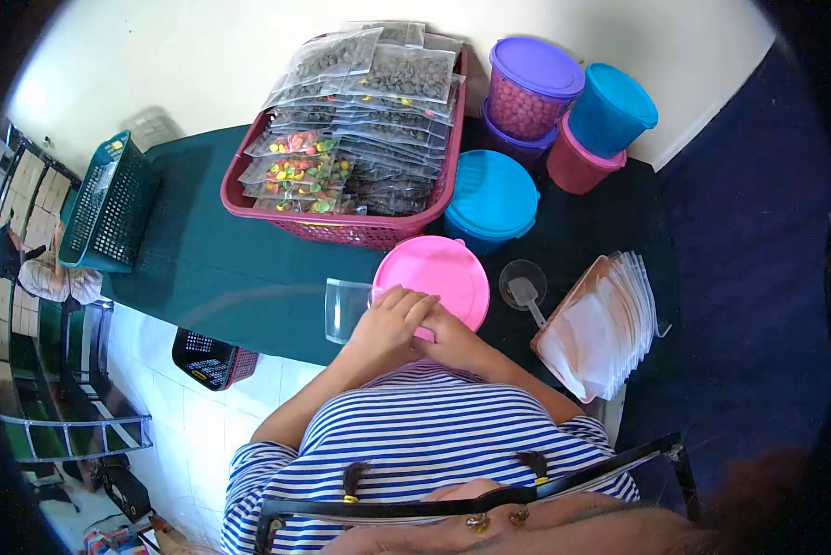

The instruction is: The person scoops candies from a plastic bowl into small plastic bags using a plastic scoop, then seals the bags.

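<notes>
My left hand (pixel 390 319) and my right hand (pixel 450 338) meet at the near edge of a tub with a pink lid (pixel 439 268). The left hand's fingers lie over the lid's rim and pinch one end of an empty clear plastic bag (pixel 344 310), which sticks out to the left over the dark green tablecloth (pixel 230 268). The right hand is tucked partly under the left, and its fingers are hidden. A small clear cup with a scoop (pixel 524 285) stands just right of the pink lid.
A red basket (pixel 341 229) holds several packed bags of dark and coloured sweets. Behind stand a purple-lidded tub (pixel 534 88), two blue-lidded tubs (pixel 610 106) (pixel 492 194) and a pink tub (pixel 577 168). Empty bags (pixel 605 324) are stacked at right, a teal basket (pixel 110 203) at left.
</notes>
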{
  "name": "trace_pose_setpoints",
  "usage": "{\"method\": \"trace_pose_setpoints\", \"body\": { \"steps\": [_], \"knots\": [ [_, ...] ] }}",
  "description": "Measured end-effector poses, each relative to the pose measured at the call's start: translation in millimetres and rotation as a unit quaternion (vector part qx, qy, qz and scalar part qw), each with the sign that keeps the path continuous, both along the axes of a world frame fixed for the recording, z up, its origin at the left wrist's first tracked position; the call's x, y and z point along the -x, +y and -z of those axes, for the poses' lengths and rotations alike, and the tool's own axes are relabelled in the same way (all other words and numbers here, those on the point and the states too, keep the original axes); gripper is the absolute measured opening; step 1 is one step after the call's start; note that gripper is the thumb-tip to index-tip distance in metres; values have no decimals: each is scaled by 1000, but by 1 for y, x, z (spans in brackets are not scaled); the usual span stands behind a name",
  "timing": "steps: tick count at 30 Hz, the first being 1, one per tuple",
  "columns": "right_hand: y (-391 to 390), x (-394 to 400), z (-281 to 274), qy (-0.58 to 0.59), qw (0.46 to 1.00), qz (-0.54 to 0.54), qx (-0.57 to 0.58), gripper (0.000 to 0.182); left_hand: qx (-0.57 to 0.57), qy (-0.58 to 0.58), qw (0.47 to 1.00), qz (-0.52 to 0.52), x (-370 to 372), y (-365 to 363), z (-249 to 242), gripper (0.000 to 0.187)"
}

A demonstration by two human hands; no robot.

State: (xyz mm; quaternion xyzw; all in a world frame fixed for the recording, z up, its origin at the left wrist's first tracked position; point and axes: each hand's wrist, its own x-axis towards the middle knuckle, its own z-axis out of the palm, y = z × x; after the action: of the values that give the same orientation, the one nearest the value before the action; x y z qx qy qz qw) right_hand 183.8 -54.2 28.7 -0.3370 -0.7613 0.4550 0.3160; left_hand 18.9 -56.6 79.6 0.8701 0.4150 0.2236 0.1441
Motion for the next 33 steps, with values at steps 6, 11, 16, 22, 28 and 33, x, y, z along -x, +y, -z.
{"method": "trace_pose_setpoints", "body": {
  "steps": [6, 11, 16, 22, 28, 33],
  "knots": [
    [3, -4, 5, 19, 998, -54, -14, 34, 3, 28, 999, -28, 3, -4, 8, 57],
    [2, -7, 17, -79, 977, -66, 186, 27, -19, 33, 999, -28, -4, -8, 16, 41],
    [2, -6, 31, -62, 984, -73, 152, 28, 0, 77, 997, -21, -8, -6, 12, 45],
    [1, -7, 22, -61, 982, -65, 169, 33, 34, 82, 996, -5, -5, -5, 10, 52],
    [2, -6, -5, -132, 980, -72, 128, 36, 52, 48, 998, 6, 2, -5, 7, 65],
    [10, -10, -5, -173, 978, -89, 76, 37, 120, 74, 990, -15, 8, 0, 11, 61]
  ]
}}
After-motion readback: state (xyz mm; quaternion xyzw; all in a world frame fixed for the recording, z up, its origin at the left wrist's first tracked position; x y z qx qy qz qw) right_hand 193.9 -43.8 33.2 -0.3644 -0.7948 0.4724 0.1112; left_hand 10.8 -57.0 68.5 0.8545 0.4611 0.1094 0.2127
